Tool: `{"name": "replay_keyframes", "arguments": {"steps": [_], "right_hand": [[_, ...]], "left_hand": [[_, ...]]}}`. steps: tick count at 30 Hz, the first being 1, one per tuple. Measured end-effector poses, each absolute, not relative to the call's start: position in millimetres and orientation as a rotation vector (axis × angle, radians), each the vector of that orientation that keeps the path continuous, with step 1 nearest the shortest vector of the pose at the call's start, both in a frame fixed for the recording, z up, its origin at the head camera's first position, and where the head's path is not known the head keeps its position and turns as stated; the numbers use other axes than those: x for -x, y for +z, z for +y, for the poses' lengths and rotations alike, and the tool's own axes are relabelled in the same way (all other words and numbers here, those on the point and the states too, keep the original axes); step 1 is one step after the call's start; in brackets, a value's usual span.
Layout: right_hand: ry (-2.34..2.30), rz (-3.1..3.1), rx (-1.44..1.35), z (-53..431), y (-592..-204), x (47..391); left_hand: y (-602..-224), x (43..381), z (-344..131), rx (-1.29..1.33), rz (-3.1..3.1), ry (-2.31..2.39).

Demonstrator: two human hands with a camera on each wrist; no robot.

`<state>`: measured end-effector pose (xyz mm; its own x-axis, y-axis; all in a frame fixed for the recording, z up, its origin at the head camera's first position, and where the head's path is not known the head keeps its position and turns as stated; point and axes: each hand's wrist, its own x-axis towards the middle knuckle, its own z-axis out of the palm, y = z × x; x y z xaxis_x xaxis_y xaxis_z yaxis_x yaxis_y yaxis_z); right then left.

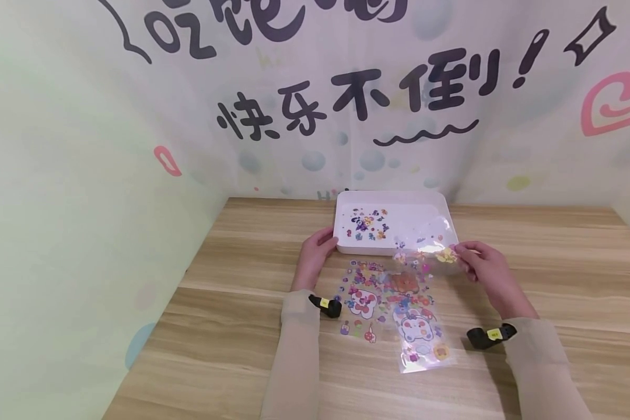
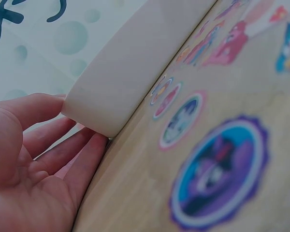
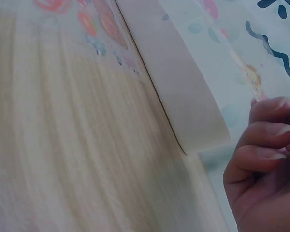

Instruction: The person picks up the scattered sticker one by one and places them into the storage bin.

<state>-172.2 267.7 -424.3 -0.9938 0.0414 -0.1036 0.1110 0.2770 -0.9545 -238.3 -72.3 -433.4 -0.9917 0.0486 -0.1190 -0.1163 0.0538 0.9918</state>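
A white tray (image 1: 399, 251) stands at the back of the wooden table, small colorful stickers (image 1: 364, 224) scattered in its left part. At the tray's front left corner is my left hand (image 1: 317, 252), thumb at the rim and fingers against the outside. My right hand (image 1: 485, 268) pinches the edge of a clear sticker sheet (image 1: 434, 239), raised over the tray's front right part. In the right wrist view, the fingers of that hand (image 3: 268, 154) are curled, and the sheet's edge (image 3: 253, 77) runs up from them. Two sticker sheets lie before the tray, the left one (image 1: 362, 306) and the right one (image 1: 417, 329).
The wooden table (image 1: 231, 326) reaches back to a printed cloth (image 1: 289, 169) with dark lettering, and another pale cloth (image 1: 84, 233) hangs along the left side. Black wrist cameras (image 1: 328, 306) sit at both sleeves.
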Motion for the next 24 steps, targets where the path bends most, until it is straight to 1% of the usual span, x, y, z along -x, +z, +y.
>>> {"name": "replay_keyframes", "arguments": {"steps": [9, 24], "right_hand": [[-1.89, 2.473, -0.258, 268, -424, 173], [-1.943, 2.456, -0.265, 269, -424, 173]], "left_hand": [[-457, 251, -73, 0.084, 2.211, 2.091], [-457, 250, -73, 0.083, 2.203, 2.117]]}}
